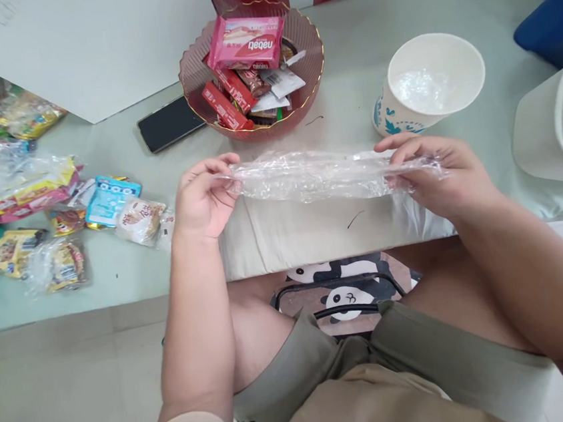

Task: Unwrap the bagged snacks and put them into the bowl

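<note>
A clear plastic bag (308, 176), thin and crinkled, stretches sideways between my two hands over the table's front edge. My left hand (209, 195) pinches its left end between thumb and fingers. At the other end, my right hand (433, 171) grips the film, and a loose bit sticks out past the fingers. Just behind the bag stands a ribbed pinkish bowl (315, 76) with a gold rim, holding a pink wafer pack (246, 43) and several small wrapped snacks. Beyond my right hand is a paper cup (395, 101) with crumpled clear film inside.
A black phone (169, 125) lies left of the bowl. Several snack packets (33, 197) and wrappers spread over the left of the table (118, 282). A white box (93, 49) stands at the back; a white plastic container (537, 130) and a blue object (554, 28) are at right.
</note>
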